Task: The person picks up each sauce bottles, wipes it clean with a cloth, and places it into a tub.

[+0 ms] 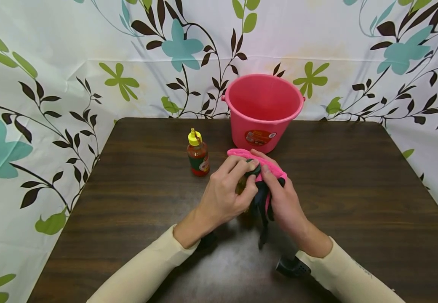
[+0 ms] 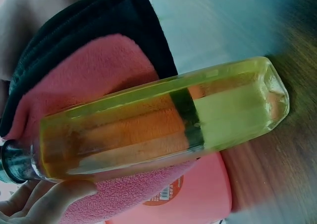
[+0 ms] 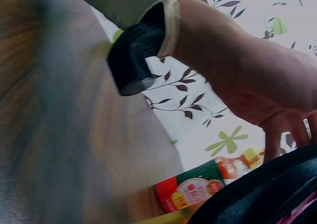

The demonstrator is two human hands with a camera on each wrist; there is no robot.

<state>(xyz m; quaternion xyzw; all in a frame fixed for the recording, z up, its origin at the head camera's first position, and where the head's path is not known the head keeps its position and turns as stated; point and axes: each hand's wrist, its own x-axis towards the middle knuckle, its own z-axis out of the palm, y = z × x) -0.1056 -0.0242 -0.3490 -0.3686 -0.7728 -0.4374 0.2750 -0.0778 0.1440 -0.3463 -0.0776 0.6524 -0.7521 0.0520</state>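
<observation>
In the head view, my left hand (image 1: 224, 191) pinches the dark cap (image 1: 255, 168) of a clear bottle with yellow liquid. My right hand (image 1: 285, 202) holds a pink plush cloth (image 1: 268, 162) with black trim, its thumb on top. A dark strip of the cloth hangs below the hands. The left wrist view shows the whole bottle (image 2: 163, 120) in front of the cloth (image 2: 99, 70), with fingers (image 2: 64, 194) at its neck. In the right wrist view, the left hand (image 3: 277, 100) reaches down behind the black trim (image 3: 257, 194).
A sauce bottle (image 1: 198, 155) with a yellow cap stands left of the hands on the dark wooden table (image 1: 147, 181). A pink bucket (image 1: 258, 130) stands just behind the cloth at the table's back edge. Behind it hangs a white sheet (image 1: 90, 33) printed with leaves and flowers.
</observation>
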